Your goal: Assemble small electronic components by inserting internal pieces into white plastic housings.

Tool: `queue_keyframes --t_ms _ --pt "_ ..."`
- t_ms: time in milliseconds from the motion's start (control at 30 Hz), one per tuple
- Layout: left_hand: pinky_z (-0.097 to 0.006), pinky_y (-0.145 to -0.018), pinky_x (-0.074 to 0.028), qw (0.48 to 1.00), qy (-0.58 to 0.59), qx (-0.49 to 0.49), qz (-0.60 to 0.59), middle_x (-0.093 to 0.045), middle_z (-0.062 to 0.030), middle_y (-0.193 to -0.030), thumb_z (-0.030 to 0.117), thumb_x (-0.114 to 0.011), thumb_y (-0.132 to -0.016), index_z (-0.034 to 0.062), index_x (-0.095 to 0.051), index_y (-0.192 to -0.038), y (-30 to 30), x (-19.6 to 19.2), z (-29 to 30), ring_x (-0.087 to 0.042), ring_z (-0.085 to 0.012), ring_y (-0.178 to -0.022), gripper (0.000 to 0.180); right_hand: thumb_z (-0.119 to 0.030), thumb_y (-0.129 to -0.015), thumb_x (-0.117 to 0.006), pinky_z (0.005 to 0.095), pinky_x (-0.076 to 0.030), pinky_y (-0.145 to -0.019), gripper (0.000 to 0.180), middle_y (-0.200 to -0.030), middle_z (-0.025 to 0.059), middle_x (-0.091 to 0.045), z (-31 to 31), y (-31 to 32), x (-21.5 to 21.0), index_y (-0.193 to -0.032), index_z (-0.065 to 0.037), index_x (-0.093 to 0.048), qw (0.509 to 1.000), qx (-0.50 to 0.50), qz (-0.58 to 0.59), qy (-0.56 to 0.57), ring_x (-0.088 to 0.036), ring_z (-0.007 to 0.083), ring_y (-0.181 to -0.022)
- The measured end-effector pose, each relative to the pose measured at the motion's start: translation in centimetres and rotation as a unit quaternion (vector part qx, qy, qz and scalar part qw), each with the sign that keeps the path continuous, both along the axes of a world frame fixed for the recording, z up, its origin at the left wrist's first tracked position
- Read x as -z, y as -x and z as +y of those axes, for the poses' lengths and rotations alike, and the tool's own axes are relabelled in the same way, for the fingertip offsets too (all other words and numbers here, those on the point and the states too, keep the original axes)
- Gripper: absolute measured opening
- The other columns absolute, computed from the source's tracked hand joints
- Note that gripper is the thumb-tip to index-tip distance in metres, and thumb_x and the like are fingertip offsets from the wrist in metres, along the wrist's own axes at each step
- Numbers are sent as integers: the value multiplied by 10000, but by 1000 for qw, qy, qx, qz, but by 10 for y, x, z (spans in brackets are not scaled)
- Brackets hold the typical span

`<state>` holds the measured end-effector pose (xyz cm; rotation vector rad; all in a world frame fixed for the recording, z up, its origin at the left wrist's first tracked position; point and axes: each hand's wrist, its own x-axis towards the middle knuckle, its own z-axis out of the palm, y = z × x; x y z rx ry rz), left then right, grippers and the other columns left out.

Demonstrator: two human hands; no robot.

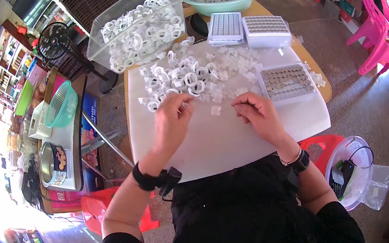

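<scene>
My left hand (172, 120) is over the white table (218, 148), at the near edge of a pile of white plastic rings (182, 73). Its fingers are curled in, and whatever they hold, if anything, cannot be made out. To the right, my right hand (259, 113) has its thumb and fingers bent together, with any contents too small to tell. Between the hands lies a small clear plastic piece (216, 111). More clear pieces (238, 60) are scattered beyond. Beside my right hand sits a tray of round metallic discs (289, 80).
A clear bin (98, 49) heaped with white rings stands at the far left of the table. Behind are a pale green basin (222, 6) of small parts and two white trays, one of them stacked (267, 39). Right of me is a white bucket (362, 187); a fan (55, 40) stands left.
</scene>
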<state>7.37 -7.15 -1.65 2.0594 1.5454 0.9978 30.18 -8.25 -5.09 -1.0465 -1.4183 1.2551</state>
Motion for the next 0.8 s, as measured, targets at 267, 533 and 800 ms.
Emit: queue_keyframes --t_ms 267,533,800 --pt "-339 -667 -476 963 -123 -55 234 -616 -109 -954 168 -644 -797 74 -656 -960 1 -8 65 -602 -250 -734 188 -63 -900 -547 192 -406 -561 111 -731 -11 -564 3 1 11 -965 -22 -628 999 -8 36 -18 -494 41 -628" --pt "-258 -590 -457 986 127 -35 -106 -641 -65 -694 144 -694 -801 -1 -655 -891 -11 -20 26 -554 -101 -613 175 -66 -895 -556 212 -420 -568 120 -758 -1 -577 2 0 9 -982 -16 -621 999 -13 -3 -32 -515 52 -655" --pt "-215 -544 -438 991 55 71 -101 -602 -4 -701 100 -645 -852 16 -662 -915 -48 -8 -3 -530 -67 -593 107 -25 -877 -563 209 -435 -600 169 -803 11 -578 -4 6 -3 -1044 -7 -582 995 34 -6 -90 -518 60 -683"
